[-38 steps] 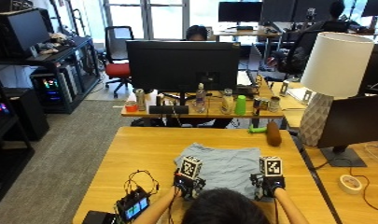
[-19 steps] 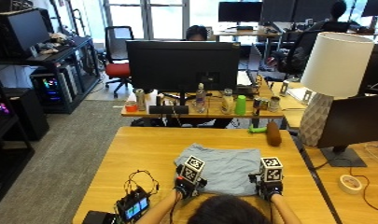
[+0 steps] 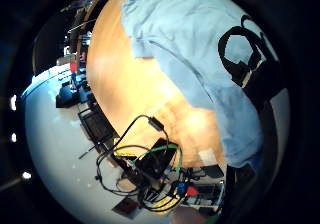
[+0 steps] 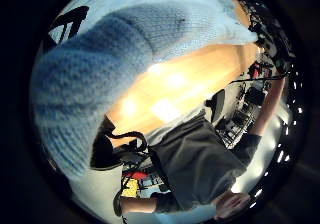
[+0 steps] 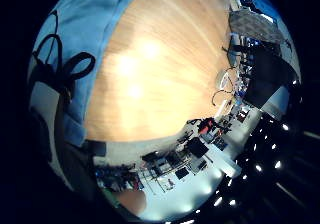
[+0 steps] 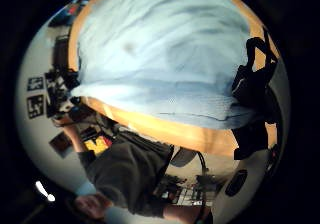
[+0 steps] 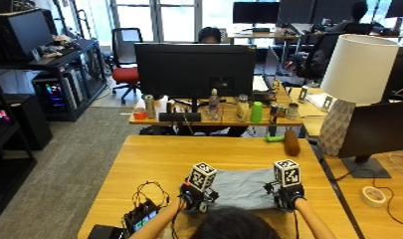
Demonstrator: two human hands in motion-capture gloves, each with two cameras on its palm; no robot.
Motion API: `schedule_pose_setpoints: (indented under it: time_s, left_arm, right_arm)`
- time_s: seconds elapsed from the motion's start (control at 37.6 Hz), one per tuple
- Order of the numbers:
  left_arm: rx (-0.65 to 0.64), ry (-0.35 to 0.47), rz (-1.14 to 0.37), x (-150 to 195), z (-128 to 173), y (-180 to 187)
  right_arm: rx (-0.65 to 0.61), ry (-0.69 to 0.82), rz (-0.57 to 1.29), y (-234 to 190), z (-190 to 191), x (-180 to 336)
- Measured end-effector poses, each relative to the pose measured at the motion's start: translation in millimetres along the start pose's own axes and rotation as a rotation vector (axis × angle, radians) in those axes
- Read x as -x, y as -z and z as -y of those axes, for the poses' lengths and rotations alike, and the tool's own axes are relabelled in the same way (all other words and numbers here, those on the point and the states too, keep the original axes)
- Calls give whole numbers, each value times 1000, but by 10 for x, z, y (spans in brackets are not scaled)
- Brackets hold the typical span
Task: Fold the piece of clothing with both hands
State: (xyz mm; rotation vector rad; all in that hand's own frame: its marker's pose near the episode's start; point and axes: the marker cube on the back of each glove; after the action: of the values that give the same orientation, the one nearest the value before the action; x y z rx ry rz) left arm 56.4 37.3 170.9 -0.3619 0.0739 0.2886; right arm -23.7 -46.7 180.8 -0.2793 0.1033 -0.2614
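A light blue garment [image 7: 244,188] lies flat on the wooden table [image 7: 161,164], just in front of me. My left hand [image 7: 196,195] is at its near left corner and my right hand [image 7: 288,195] at its near right corner. Each hand holds the near hem. In the left thumb side view the knitted hem [image 4: 100,74] hangs close over the palm, raised off the table. The right thumb side view shows the near edge [image 6: 165,101] lifted above the wood, with the other hand [image 6: 255,94] at its end. The fingers themselves are hidden under the gloves' backs.
A small device with looped black cables [image 7: 145,214] sits on the table's near left corner. A brown cylinder [image 7: 291,143] and a green object [image 7: 274,138] lie at the far right edge. A lamp [image 7: 350,94], a dark screen [image 7: 380,132] and a tape roll [image 7: 373,195] stand on the neighbouring desk.
Both hands have moved a little forward along the garment's near corners, and the near hem has come up off the table.
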Motion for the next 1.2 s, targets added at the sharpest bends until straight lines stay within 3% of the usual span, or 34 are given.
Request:
schedule_pose_setpoints:
  time_s: [0.19,0.32,0.48,0.56,0.61,0.69,0.82,0.96,1.01,1.2]
  left_arm:
    - [-23,-13,-29,55,-266,415]
    - [-54,14,-29,237,-253,733]
    - [-83,174,-8,579,25,1006]
    - [-71,302,8,658,103,1054]
    - [-69,376,33,650,59,1077]
    - [-23,396,33,659,155,973]
    - [47,438,-35,744,426,732]
    - [-155,530,47,959,582,759]
    - [-251,543,83,1010,573,840]
    - [-304,500,-9,826,257,1088]
  right_arm:
    - [-106,54,-37,513,-176,24]
    - [-169,21,-72,926,-193,36]
    - [-207,-80,-34,1255,167,-8]
    - [-178,-130,-5,1248,479,9]
    - [-148,-163,10,1240,468,106]
    - [-107,-206,27,1215,325,280]
    - [-182,-232,64,1045,616,320]
    - [-493,-359,37,1079,776,169]
    - [-554,-393,15,1122,747,98]
    - [-458,-368,41,1200,446,-23]
